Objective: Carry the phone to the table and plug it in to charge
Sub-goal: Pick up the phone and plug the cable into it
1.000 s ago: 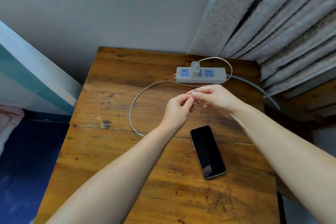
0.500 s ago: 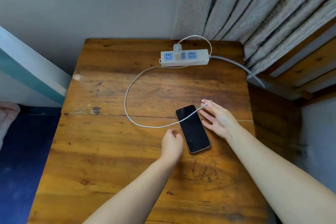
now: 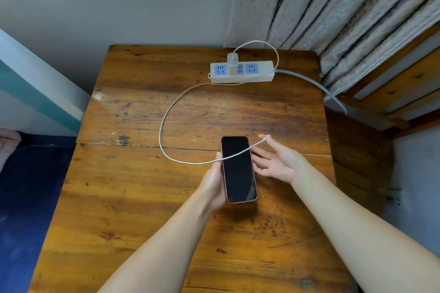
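At the far left a blue floor (image 3: 26, 209) runs beside the table (image 3: 133, 197), whose left edge slants from the wall down toward the bottom corner, and the broad left half of the wooden top lies bare. A white cable (image 3: 166, 112) loops across the middle of that top, from a charger (image 3: 232, 60) plugged into the power strip (image 3: 241, 72) near the back edge, round to the left, then forward and right. The left hand (image 3: 214, 182) comes in from the lower edge and holds the phone (image 3: 238, 169), its grip closed along the phone's left side with the palm under it; the fingers on the far side are hidden. The phone sits screen up and dark, pointing away from the person, just forward of a seam running across the table, and appears raised slightly off the wood, with a shadow below its near end. The cable crosses over the phone's upper screen. Just right of the phone, the right hand (image 3: 281, 162) is spread with its palm up, and its grip pinches the cable's plug (image 3: 263, 139) between thumb and forefinger, the other fingers loose near the phone's right edge. Further right the table ends close to a wooden frame (image 3: 390, 93), under grey curtains (image 3: 345, 12), leaving only a narrow strip of bare top there.
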Demonstrator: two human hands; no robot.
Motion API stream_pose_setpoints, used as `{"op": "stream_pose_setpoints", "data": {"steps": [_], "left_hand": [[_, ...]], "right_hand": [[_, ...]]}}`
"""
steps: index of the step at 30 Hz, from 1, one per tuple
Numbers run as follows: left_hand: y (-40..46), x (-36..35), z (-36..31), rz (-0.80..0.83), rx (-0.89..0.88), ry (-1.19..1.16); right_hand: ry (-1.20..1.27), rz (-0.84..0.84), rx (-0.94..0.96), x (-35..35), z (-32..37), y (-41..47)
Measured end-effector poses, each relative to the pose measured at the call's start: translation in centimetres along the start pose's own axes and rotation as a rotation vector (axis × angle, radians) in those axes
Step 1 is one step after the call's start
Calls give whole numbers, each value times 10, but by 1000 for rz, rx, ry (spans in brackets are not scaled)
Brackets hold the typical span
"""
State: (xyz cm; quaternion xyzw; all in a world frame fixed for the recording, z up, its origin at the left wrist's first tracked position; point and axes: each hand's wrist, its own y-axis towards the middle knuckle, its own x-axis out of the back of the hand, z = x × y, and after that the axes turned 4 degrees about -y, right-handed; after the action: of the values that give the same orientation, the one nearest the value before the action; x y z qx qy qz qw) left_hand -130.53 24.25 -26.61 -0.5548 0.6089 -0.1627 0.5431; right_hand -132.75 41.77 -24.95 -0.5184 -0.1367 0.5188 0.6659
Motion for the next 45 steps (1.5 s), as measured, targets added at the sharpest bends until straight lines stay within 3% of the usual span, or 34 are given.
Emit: {"op": "stream_pose_setpoints", "data": {"steps": [4, 7, 16, 18, 21, 26, 30, 35, 45], "left_hand": [[-12, 5, -22, 351, 122, -201], [-23, -8, -39, 514, 134, -241], [-39, -4, -71, 678, 296, 26], [-48, -4, -78, 706, 256, -37], [-55, -8, -106, 762, 33, -216], [-45, -5, -153, 534, -208, -538], [-37, -2, -161, 391, -279, -537], [-34, 1, -159, 347, -296, -470], [-37, 3, -155, 328, -312, -325]], "right_hand": [[-79, 133, -10, -22, 26, -10], [-170, 205, 45, -45, 46, -18], [169, 9, 464, -94, 99, -16], [92, -64, 505, -96, 94, -17], [-190, -54, 512, -98, 69, -22], [-541, 245, 362, -118, 18, -38], [-689, 356, 408, -133, 1, -48], [-740, 328, 519, -143, -8, -51], [-663, 249, 501, -145, -23, -60]]}}
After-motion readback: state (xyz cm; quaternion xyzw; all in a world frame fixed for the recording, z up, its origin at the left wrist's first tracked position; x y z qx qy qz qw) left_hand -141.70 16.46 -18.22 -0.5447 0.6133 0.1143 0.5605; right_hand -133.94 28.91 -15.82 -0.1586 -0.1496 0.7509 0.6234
